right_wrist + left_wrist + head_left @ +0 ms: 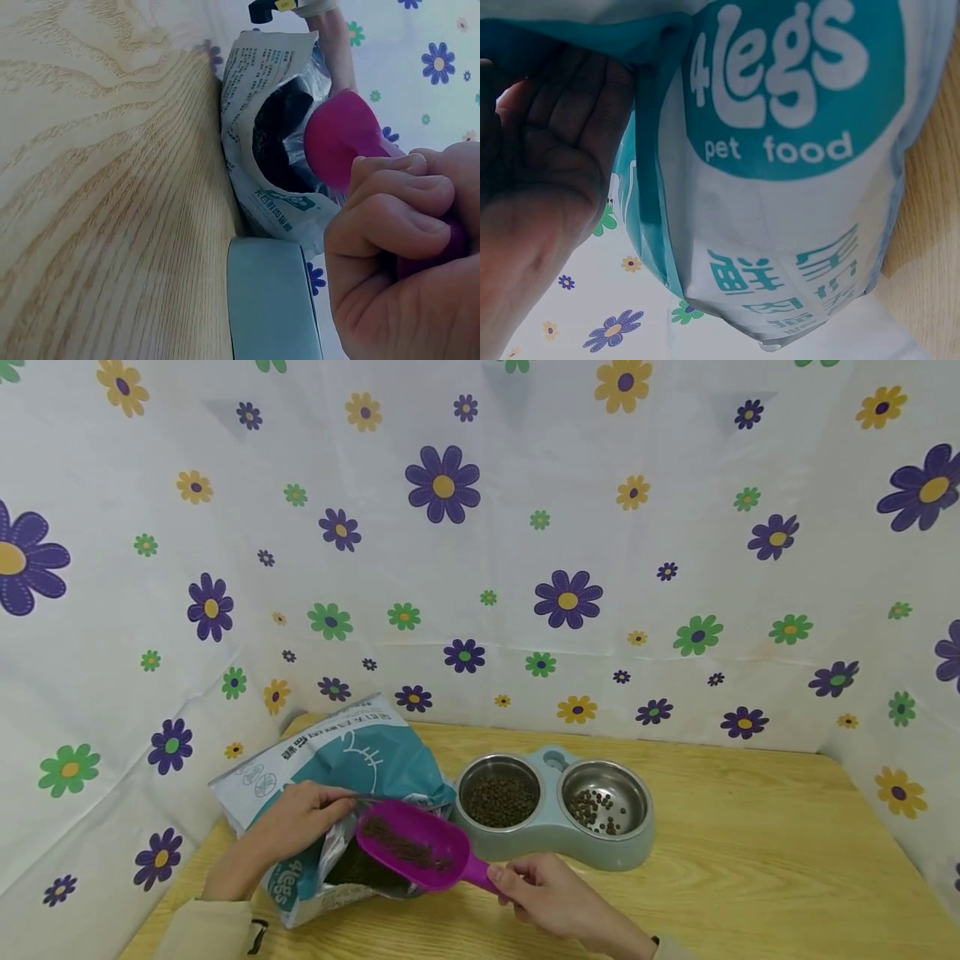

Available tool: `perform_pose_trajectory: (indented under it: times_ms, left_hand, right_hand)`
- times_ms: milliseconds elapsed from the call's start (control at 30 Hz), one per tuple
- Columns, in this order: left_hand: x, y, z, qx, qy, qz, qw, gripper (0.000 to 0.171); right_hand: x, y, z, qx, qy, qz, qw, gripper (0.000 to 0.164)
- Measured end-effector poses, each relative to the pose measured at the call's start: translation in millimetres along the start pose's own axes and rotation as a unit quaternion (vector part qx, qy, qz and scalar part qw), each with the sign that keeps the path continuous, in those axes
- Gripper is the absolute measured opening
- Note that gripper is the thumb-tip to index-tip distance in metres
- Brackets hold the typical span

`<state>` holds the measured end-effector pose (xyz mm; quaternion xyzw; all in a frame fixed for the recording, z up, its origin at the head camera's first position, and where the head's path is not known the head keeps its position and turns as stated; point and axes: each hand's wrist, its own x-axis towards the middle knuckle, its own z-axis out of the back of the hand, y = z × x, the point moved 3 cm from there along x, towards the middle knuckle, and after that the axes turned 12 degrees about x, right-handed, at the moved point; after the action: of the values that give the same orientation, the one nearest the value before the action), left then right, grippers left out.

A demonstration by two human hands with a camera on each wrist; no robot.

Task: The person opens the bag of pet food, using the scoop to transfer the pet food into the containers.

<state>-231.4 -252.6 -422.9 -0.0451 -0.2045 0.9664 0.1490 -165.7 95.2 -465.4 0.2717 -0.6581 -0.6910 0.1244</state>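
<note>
In the head view a magenta scoop (pixel 414 843) carries a strip of brown kibble. My right hand (pixel 546 893) grips its handle, with the fingers curled round it in the right wrist view. The scoop's bowl is at the mouth of a teal and white pet food bag (pixel 397 752), which lies tipped with its opening toward me and kibble inside. My left hand (pixel 296 821) holds the upper edge of that opening, thumb and fingers on the rim. From the left wrist view, the bag's front (pixel 780 210) reads "4Legs pet food".
Right of the bag stands a pale blue double feeder (pixel 551 839). Its left steel bowl (pixel 498 760) holds a layer of kibble; the right bowl (pixel 626 785) holds scattered pieces. Everything rests on a wooden table (pixel 765 860), with a flower-patterned cloth (pixel 510 560) behind and at the sides.
</note>
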Motion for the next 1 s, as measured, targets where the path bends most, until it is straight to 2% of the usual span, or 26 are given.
perform_pose_trajectory:
  times_ms: [200,500,633,767,1000]
  left_hand:
    - [0.9,0.2,-0.3,-0.002,0.001,-0.003,1.0,0.031]
    - [0.6,0.2,-0.3,-0.003,0.003,-0.003,1.0,0.031]
    - [0.5,1.2,0.2,-0.002,0.001,-0.001,1.0,0.031]
    - [0.2,0.8,0.3,0.0,0.001,0.002,1.0,0.03]
    - [0.2,-0.2,0.9,0.005,0.0,-0.007,1.0,0.031]
  right_hand:
    - [-1.8,0.1,1.0,0.017,-0.006,0.003,1.0,0.058]
    - [-5.0,3.8,5.1,0.052,0.0,0.034,0.998,0.059]
    - [-5.7,4.7,9.2,0.065,-0.001,0.03,0.997,0.06]
    - [-8.8,7.4,17.0,0.047,-0.007,0.032,0.998,0.057]
    - [-20.0,12.5,42.3,-0.018,-0.029,0.063,0.997,0.049]
